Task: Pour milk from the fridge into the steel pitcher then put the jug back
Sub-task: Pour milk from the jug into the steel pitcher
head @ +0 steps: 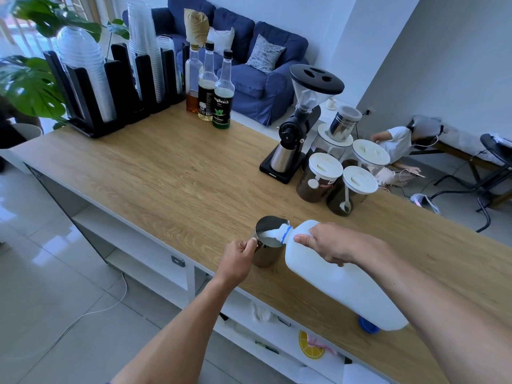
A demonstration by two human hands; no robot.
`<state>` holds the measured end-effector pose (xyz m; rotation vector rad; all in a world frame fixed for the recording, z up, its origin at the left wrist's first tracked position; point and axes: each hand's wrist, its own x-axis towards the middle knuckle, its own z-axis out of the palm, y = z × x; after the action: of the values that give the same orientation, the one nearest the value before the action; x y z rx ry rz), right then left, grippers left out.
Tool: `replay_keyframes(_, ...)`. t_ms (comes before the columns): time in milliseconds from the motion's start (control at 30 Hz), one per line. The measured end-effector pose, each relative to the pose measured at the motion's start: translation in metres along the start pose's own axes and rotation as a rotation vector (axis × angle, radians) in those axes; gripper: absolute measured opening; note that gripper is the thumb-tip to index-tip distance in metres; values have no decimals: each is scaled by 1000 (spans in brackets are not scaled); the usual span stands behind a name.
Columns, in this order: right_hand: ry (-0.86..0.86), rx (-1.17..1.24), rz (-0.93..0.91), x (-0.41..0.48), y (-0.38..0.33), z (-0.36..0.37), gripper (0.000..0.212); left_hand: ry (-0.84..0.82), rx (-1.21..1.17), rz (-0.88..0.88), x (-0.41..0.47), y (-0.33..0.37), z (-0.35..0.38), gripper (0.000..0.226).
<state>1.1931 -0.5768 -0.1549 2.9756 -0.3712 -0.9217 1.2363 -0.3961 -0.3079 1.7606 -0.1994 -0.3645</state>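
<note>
Milk was pouring: right hand (332,245) closed on the tilted jug (340,281), left hand (238,259) closed on the pitcher (267,245) handle. Next, probably: level jug, recap with the cap (367,327).

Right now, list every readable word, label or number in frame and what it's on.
"ongBeach": green syrup bottle, first letter cut off by the bottle's curve; small print under it is blurred.
"SMA...": red label on the front coffee jar, rest unreadable.
Dark syrup bottle: label print too small.
Grinder base: small white brand mark, blurred.
Milk jug and steel pitcher: no text visible.
</note>
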Motion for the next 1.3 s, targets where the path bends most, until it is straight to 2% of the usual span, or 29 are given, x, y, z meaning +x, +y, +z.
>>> replay_keyframes(267, -5, 5, -8, -1, 0, -1, 77, -6, -4, 10, 0, 0, 1, 45)
replay_keyframes(500, -11, 13, -5, 0, -1, -1, 67, -2, 9, 5, 3, -4, 2, 49)
replay_keyframes(700, -6, 13, -16, 1, -1, -3, 75, 0, 14, 9, 3, -5, 1, 50)
replay_keyframes(867, -12, -10, 3, -1, -4, -4, 67, -3, 4, 8, 1, -3, 0, 46)
replay_keyframes(1300, -10, 10, 10, -1, -3, -3, 74, -6, 20, 4, 0, -1, -1, 45)
